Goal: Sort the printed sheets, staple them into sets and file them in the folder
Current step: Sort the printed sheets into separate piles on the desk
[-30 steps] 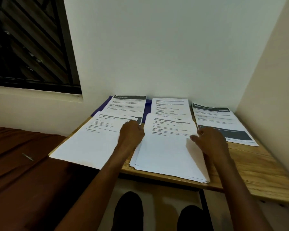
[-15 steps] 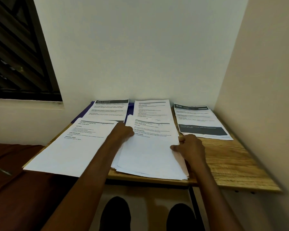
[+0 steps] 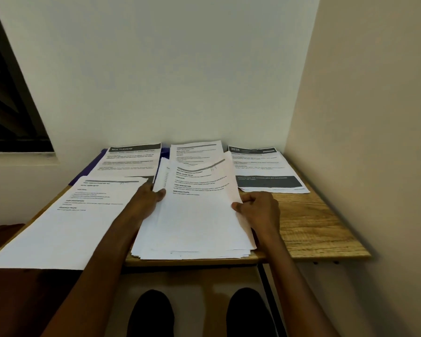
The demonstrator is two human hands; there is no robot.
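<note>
Sheets (image 3: 195, 215) — top edges lifted — between left grip (image 3: 147, 199) and right grip (image 3: 258, 207)

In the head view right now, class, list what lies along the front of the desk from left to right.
Sheet overhanging the left edge → left hand → central stack of printed sheets → right hand → bare wooden desk top.

We note: matt white paper sheets (image 3: 192, 215), printed; wooden desk top (image 3: 309, 227), visibly grained, satin; walls (image 3: 180, 69) smooth, matt painted.
</note>
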